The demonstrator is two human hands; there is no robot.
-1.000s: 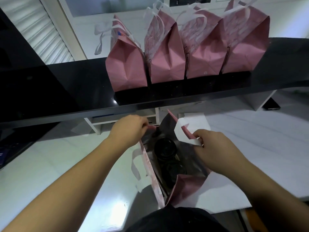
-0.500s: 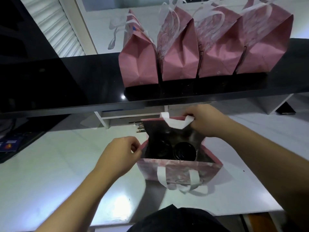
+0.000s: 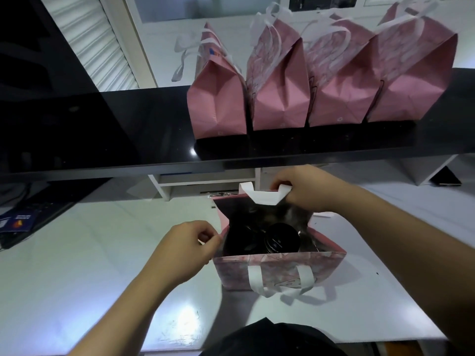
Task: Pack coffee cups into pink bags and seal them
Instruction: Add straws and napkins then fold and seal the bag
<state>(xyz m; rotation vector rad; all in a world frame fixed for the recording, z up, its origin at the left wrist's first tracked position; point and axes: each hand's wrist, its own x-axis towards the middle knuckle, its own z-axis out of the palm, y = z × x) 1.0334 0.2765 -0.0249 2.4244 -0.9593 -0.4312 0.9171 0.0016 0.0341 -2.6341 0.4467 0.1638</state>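
Observation:
An open pink bag (image 3: 280, 272) with white ribbon handles stands on the white table (image 3: 77, 273) in front of me. Inside it I see the black lids of two coffee cups (image 3: 282, 240) side by side. My left hand (image 3: 186, 250) pinches the bag's left side edge. My right hand (image 3: 307, 188) grips the far rim at the white handle (image 3: 264, 197). The near handle hangs down the bag's front.
Several closed pink bags (image 3: 280, 98) stand in a row on the black shelf (image 3: 115, 140) above the table. A dark keyboard and a blue card (image 3: 18, 219) lie at the far left. A phone (image 3: 446, 177) rests under the shelf at right.
The bag has been turned from end-on to broadside toward me. My right hand moved from its right side to the far rim. My left hand moved nearer, to the left edge.

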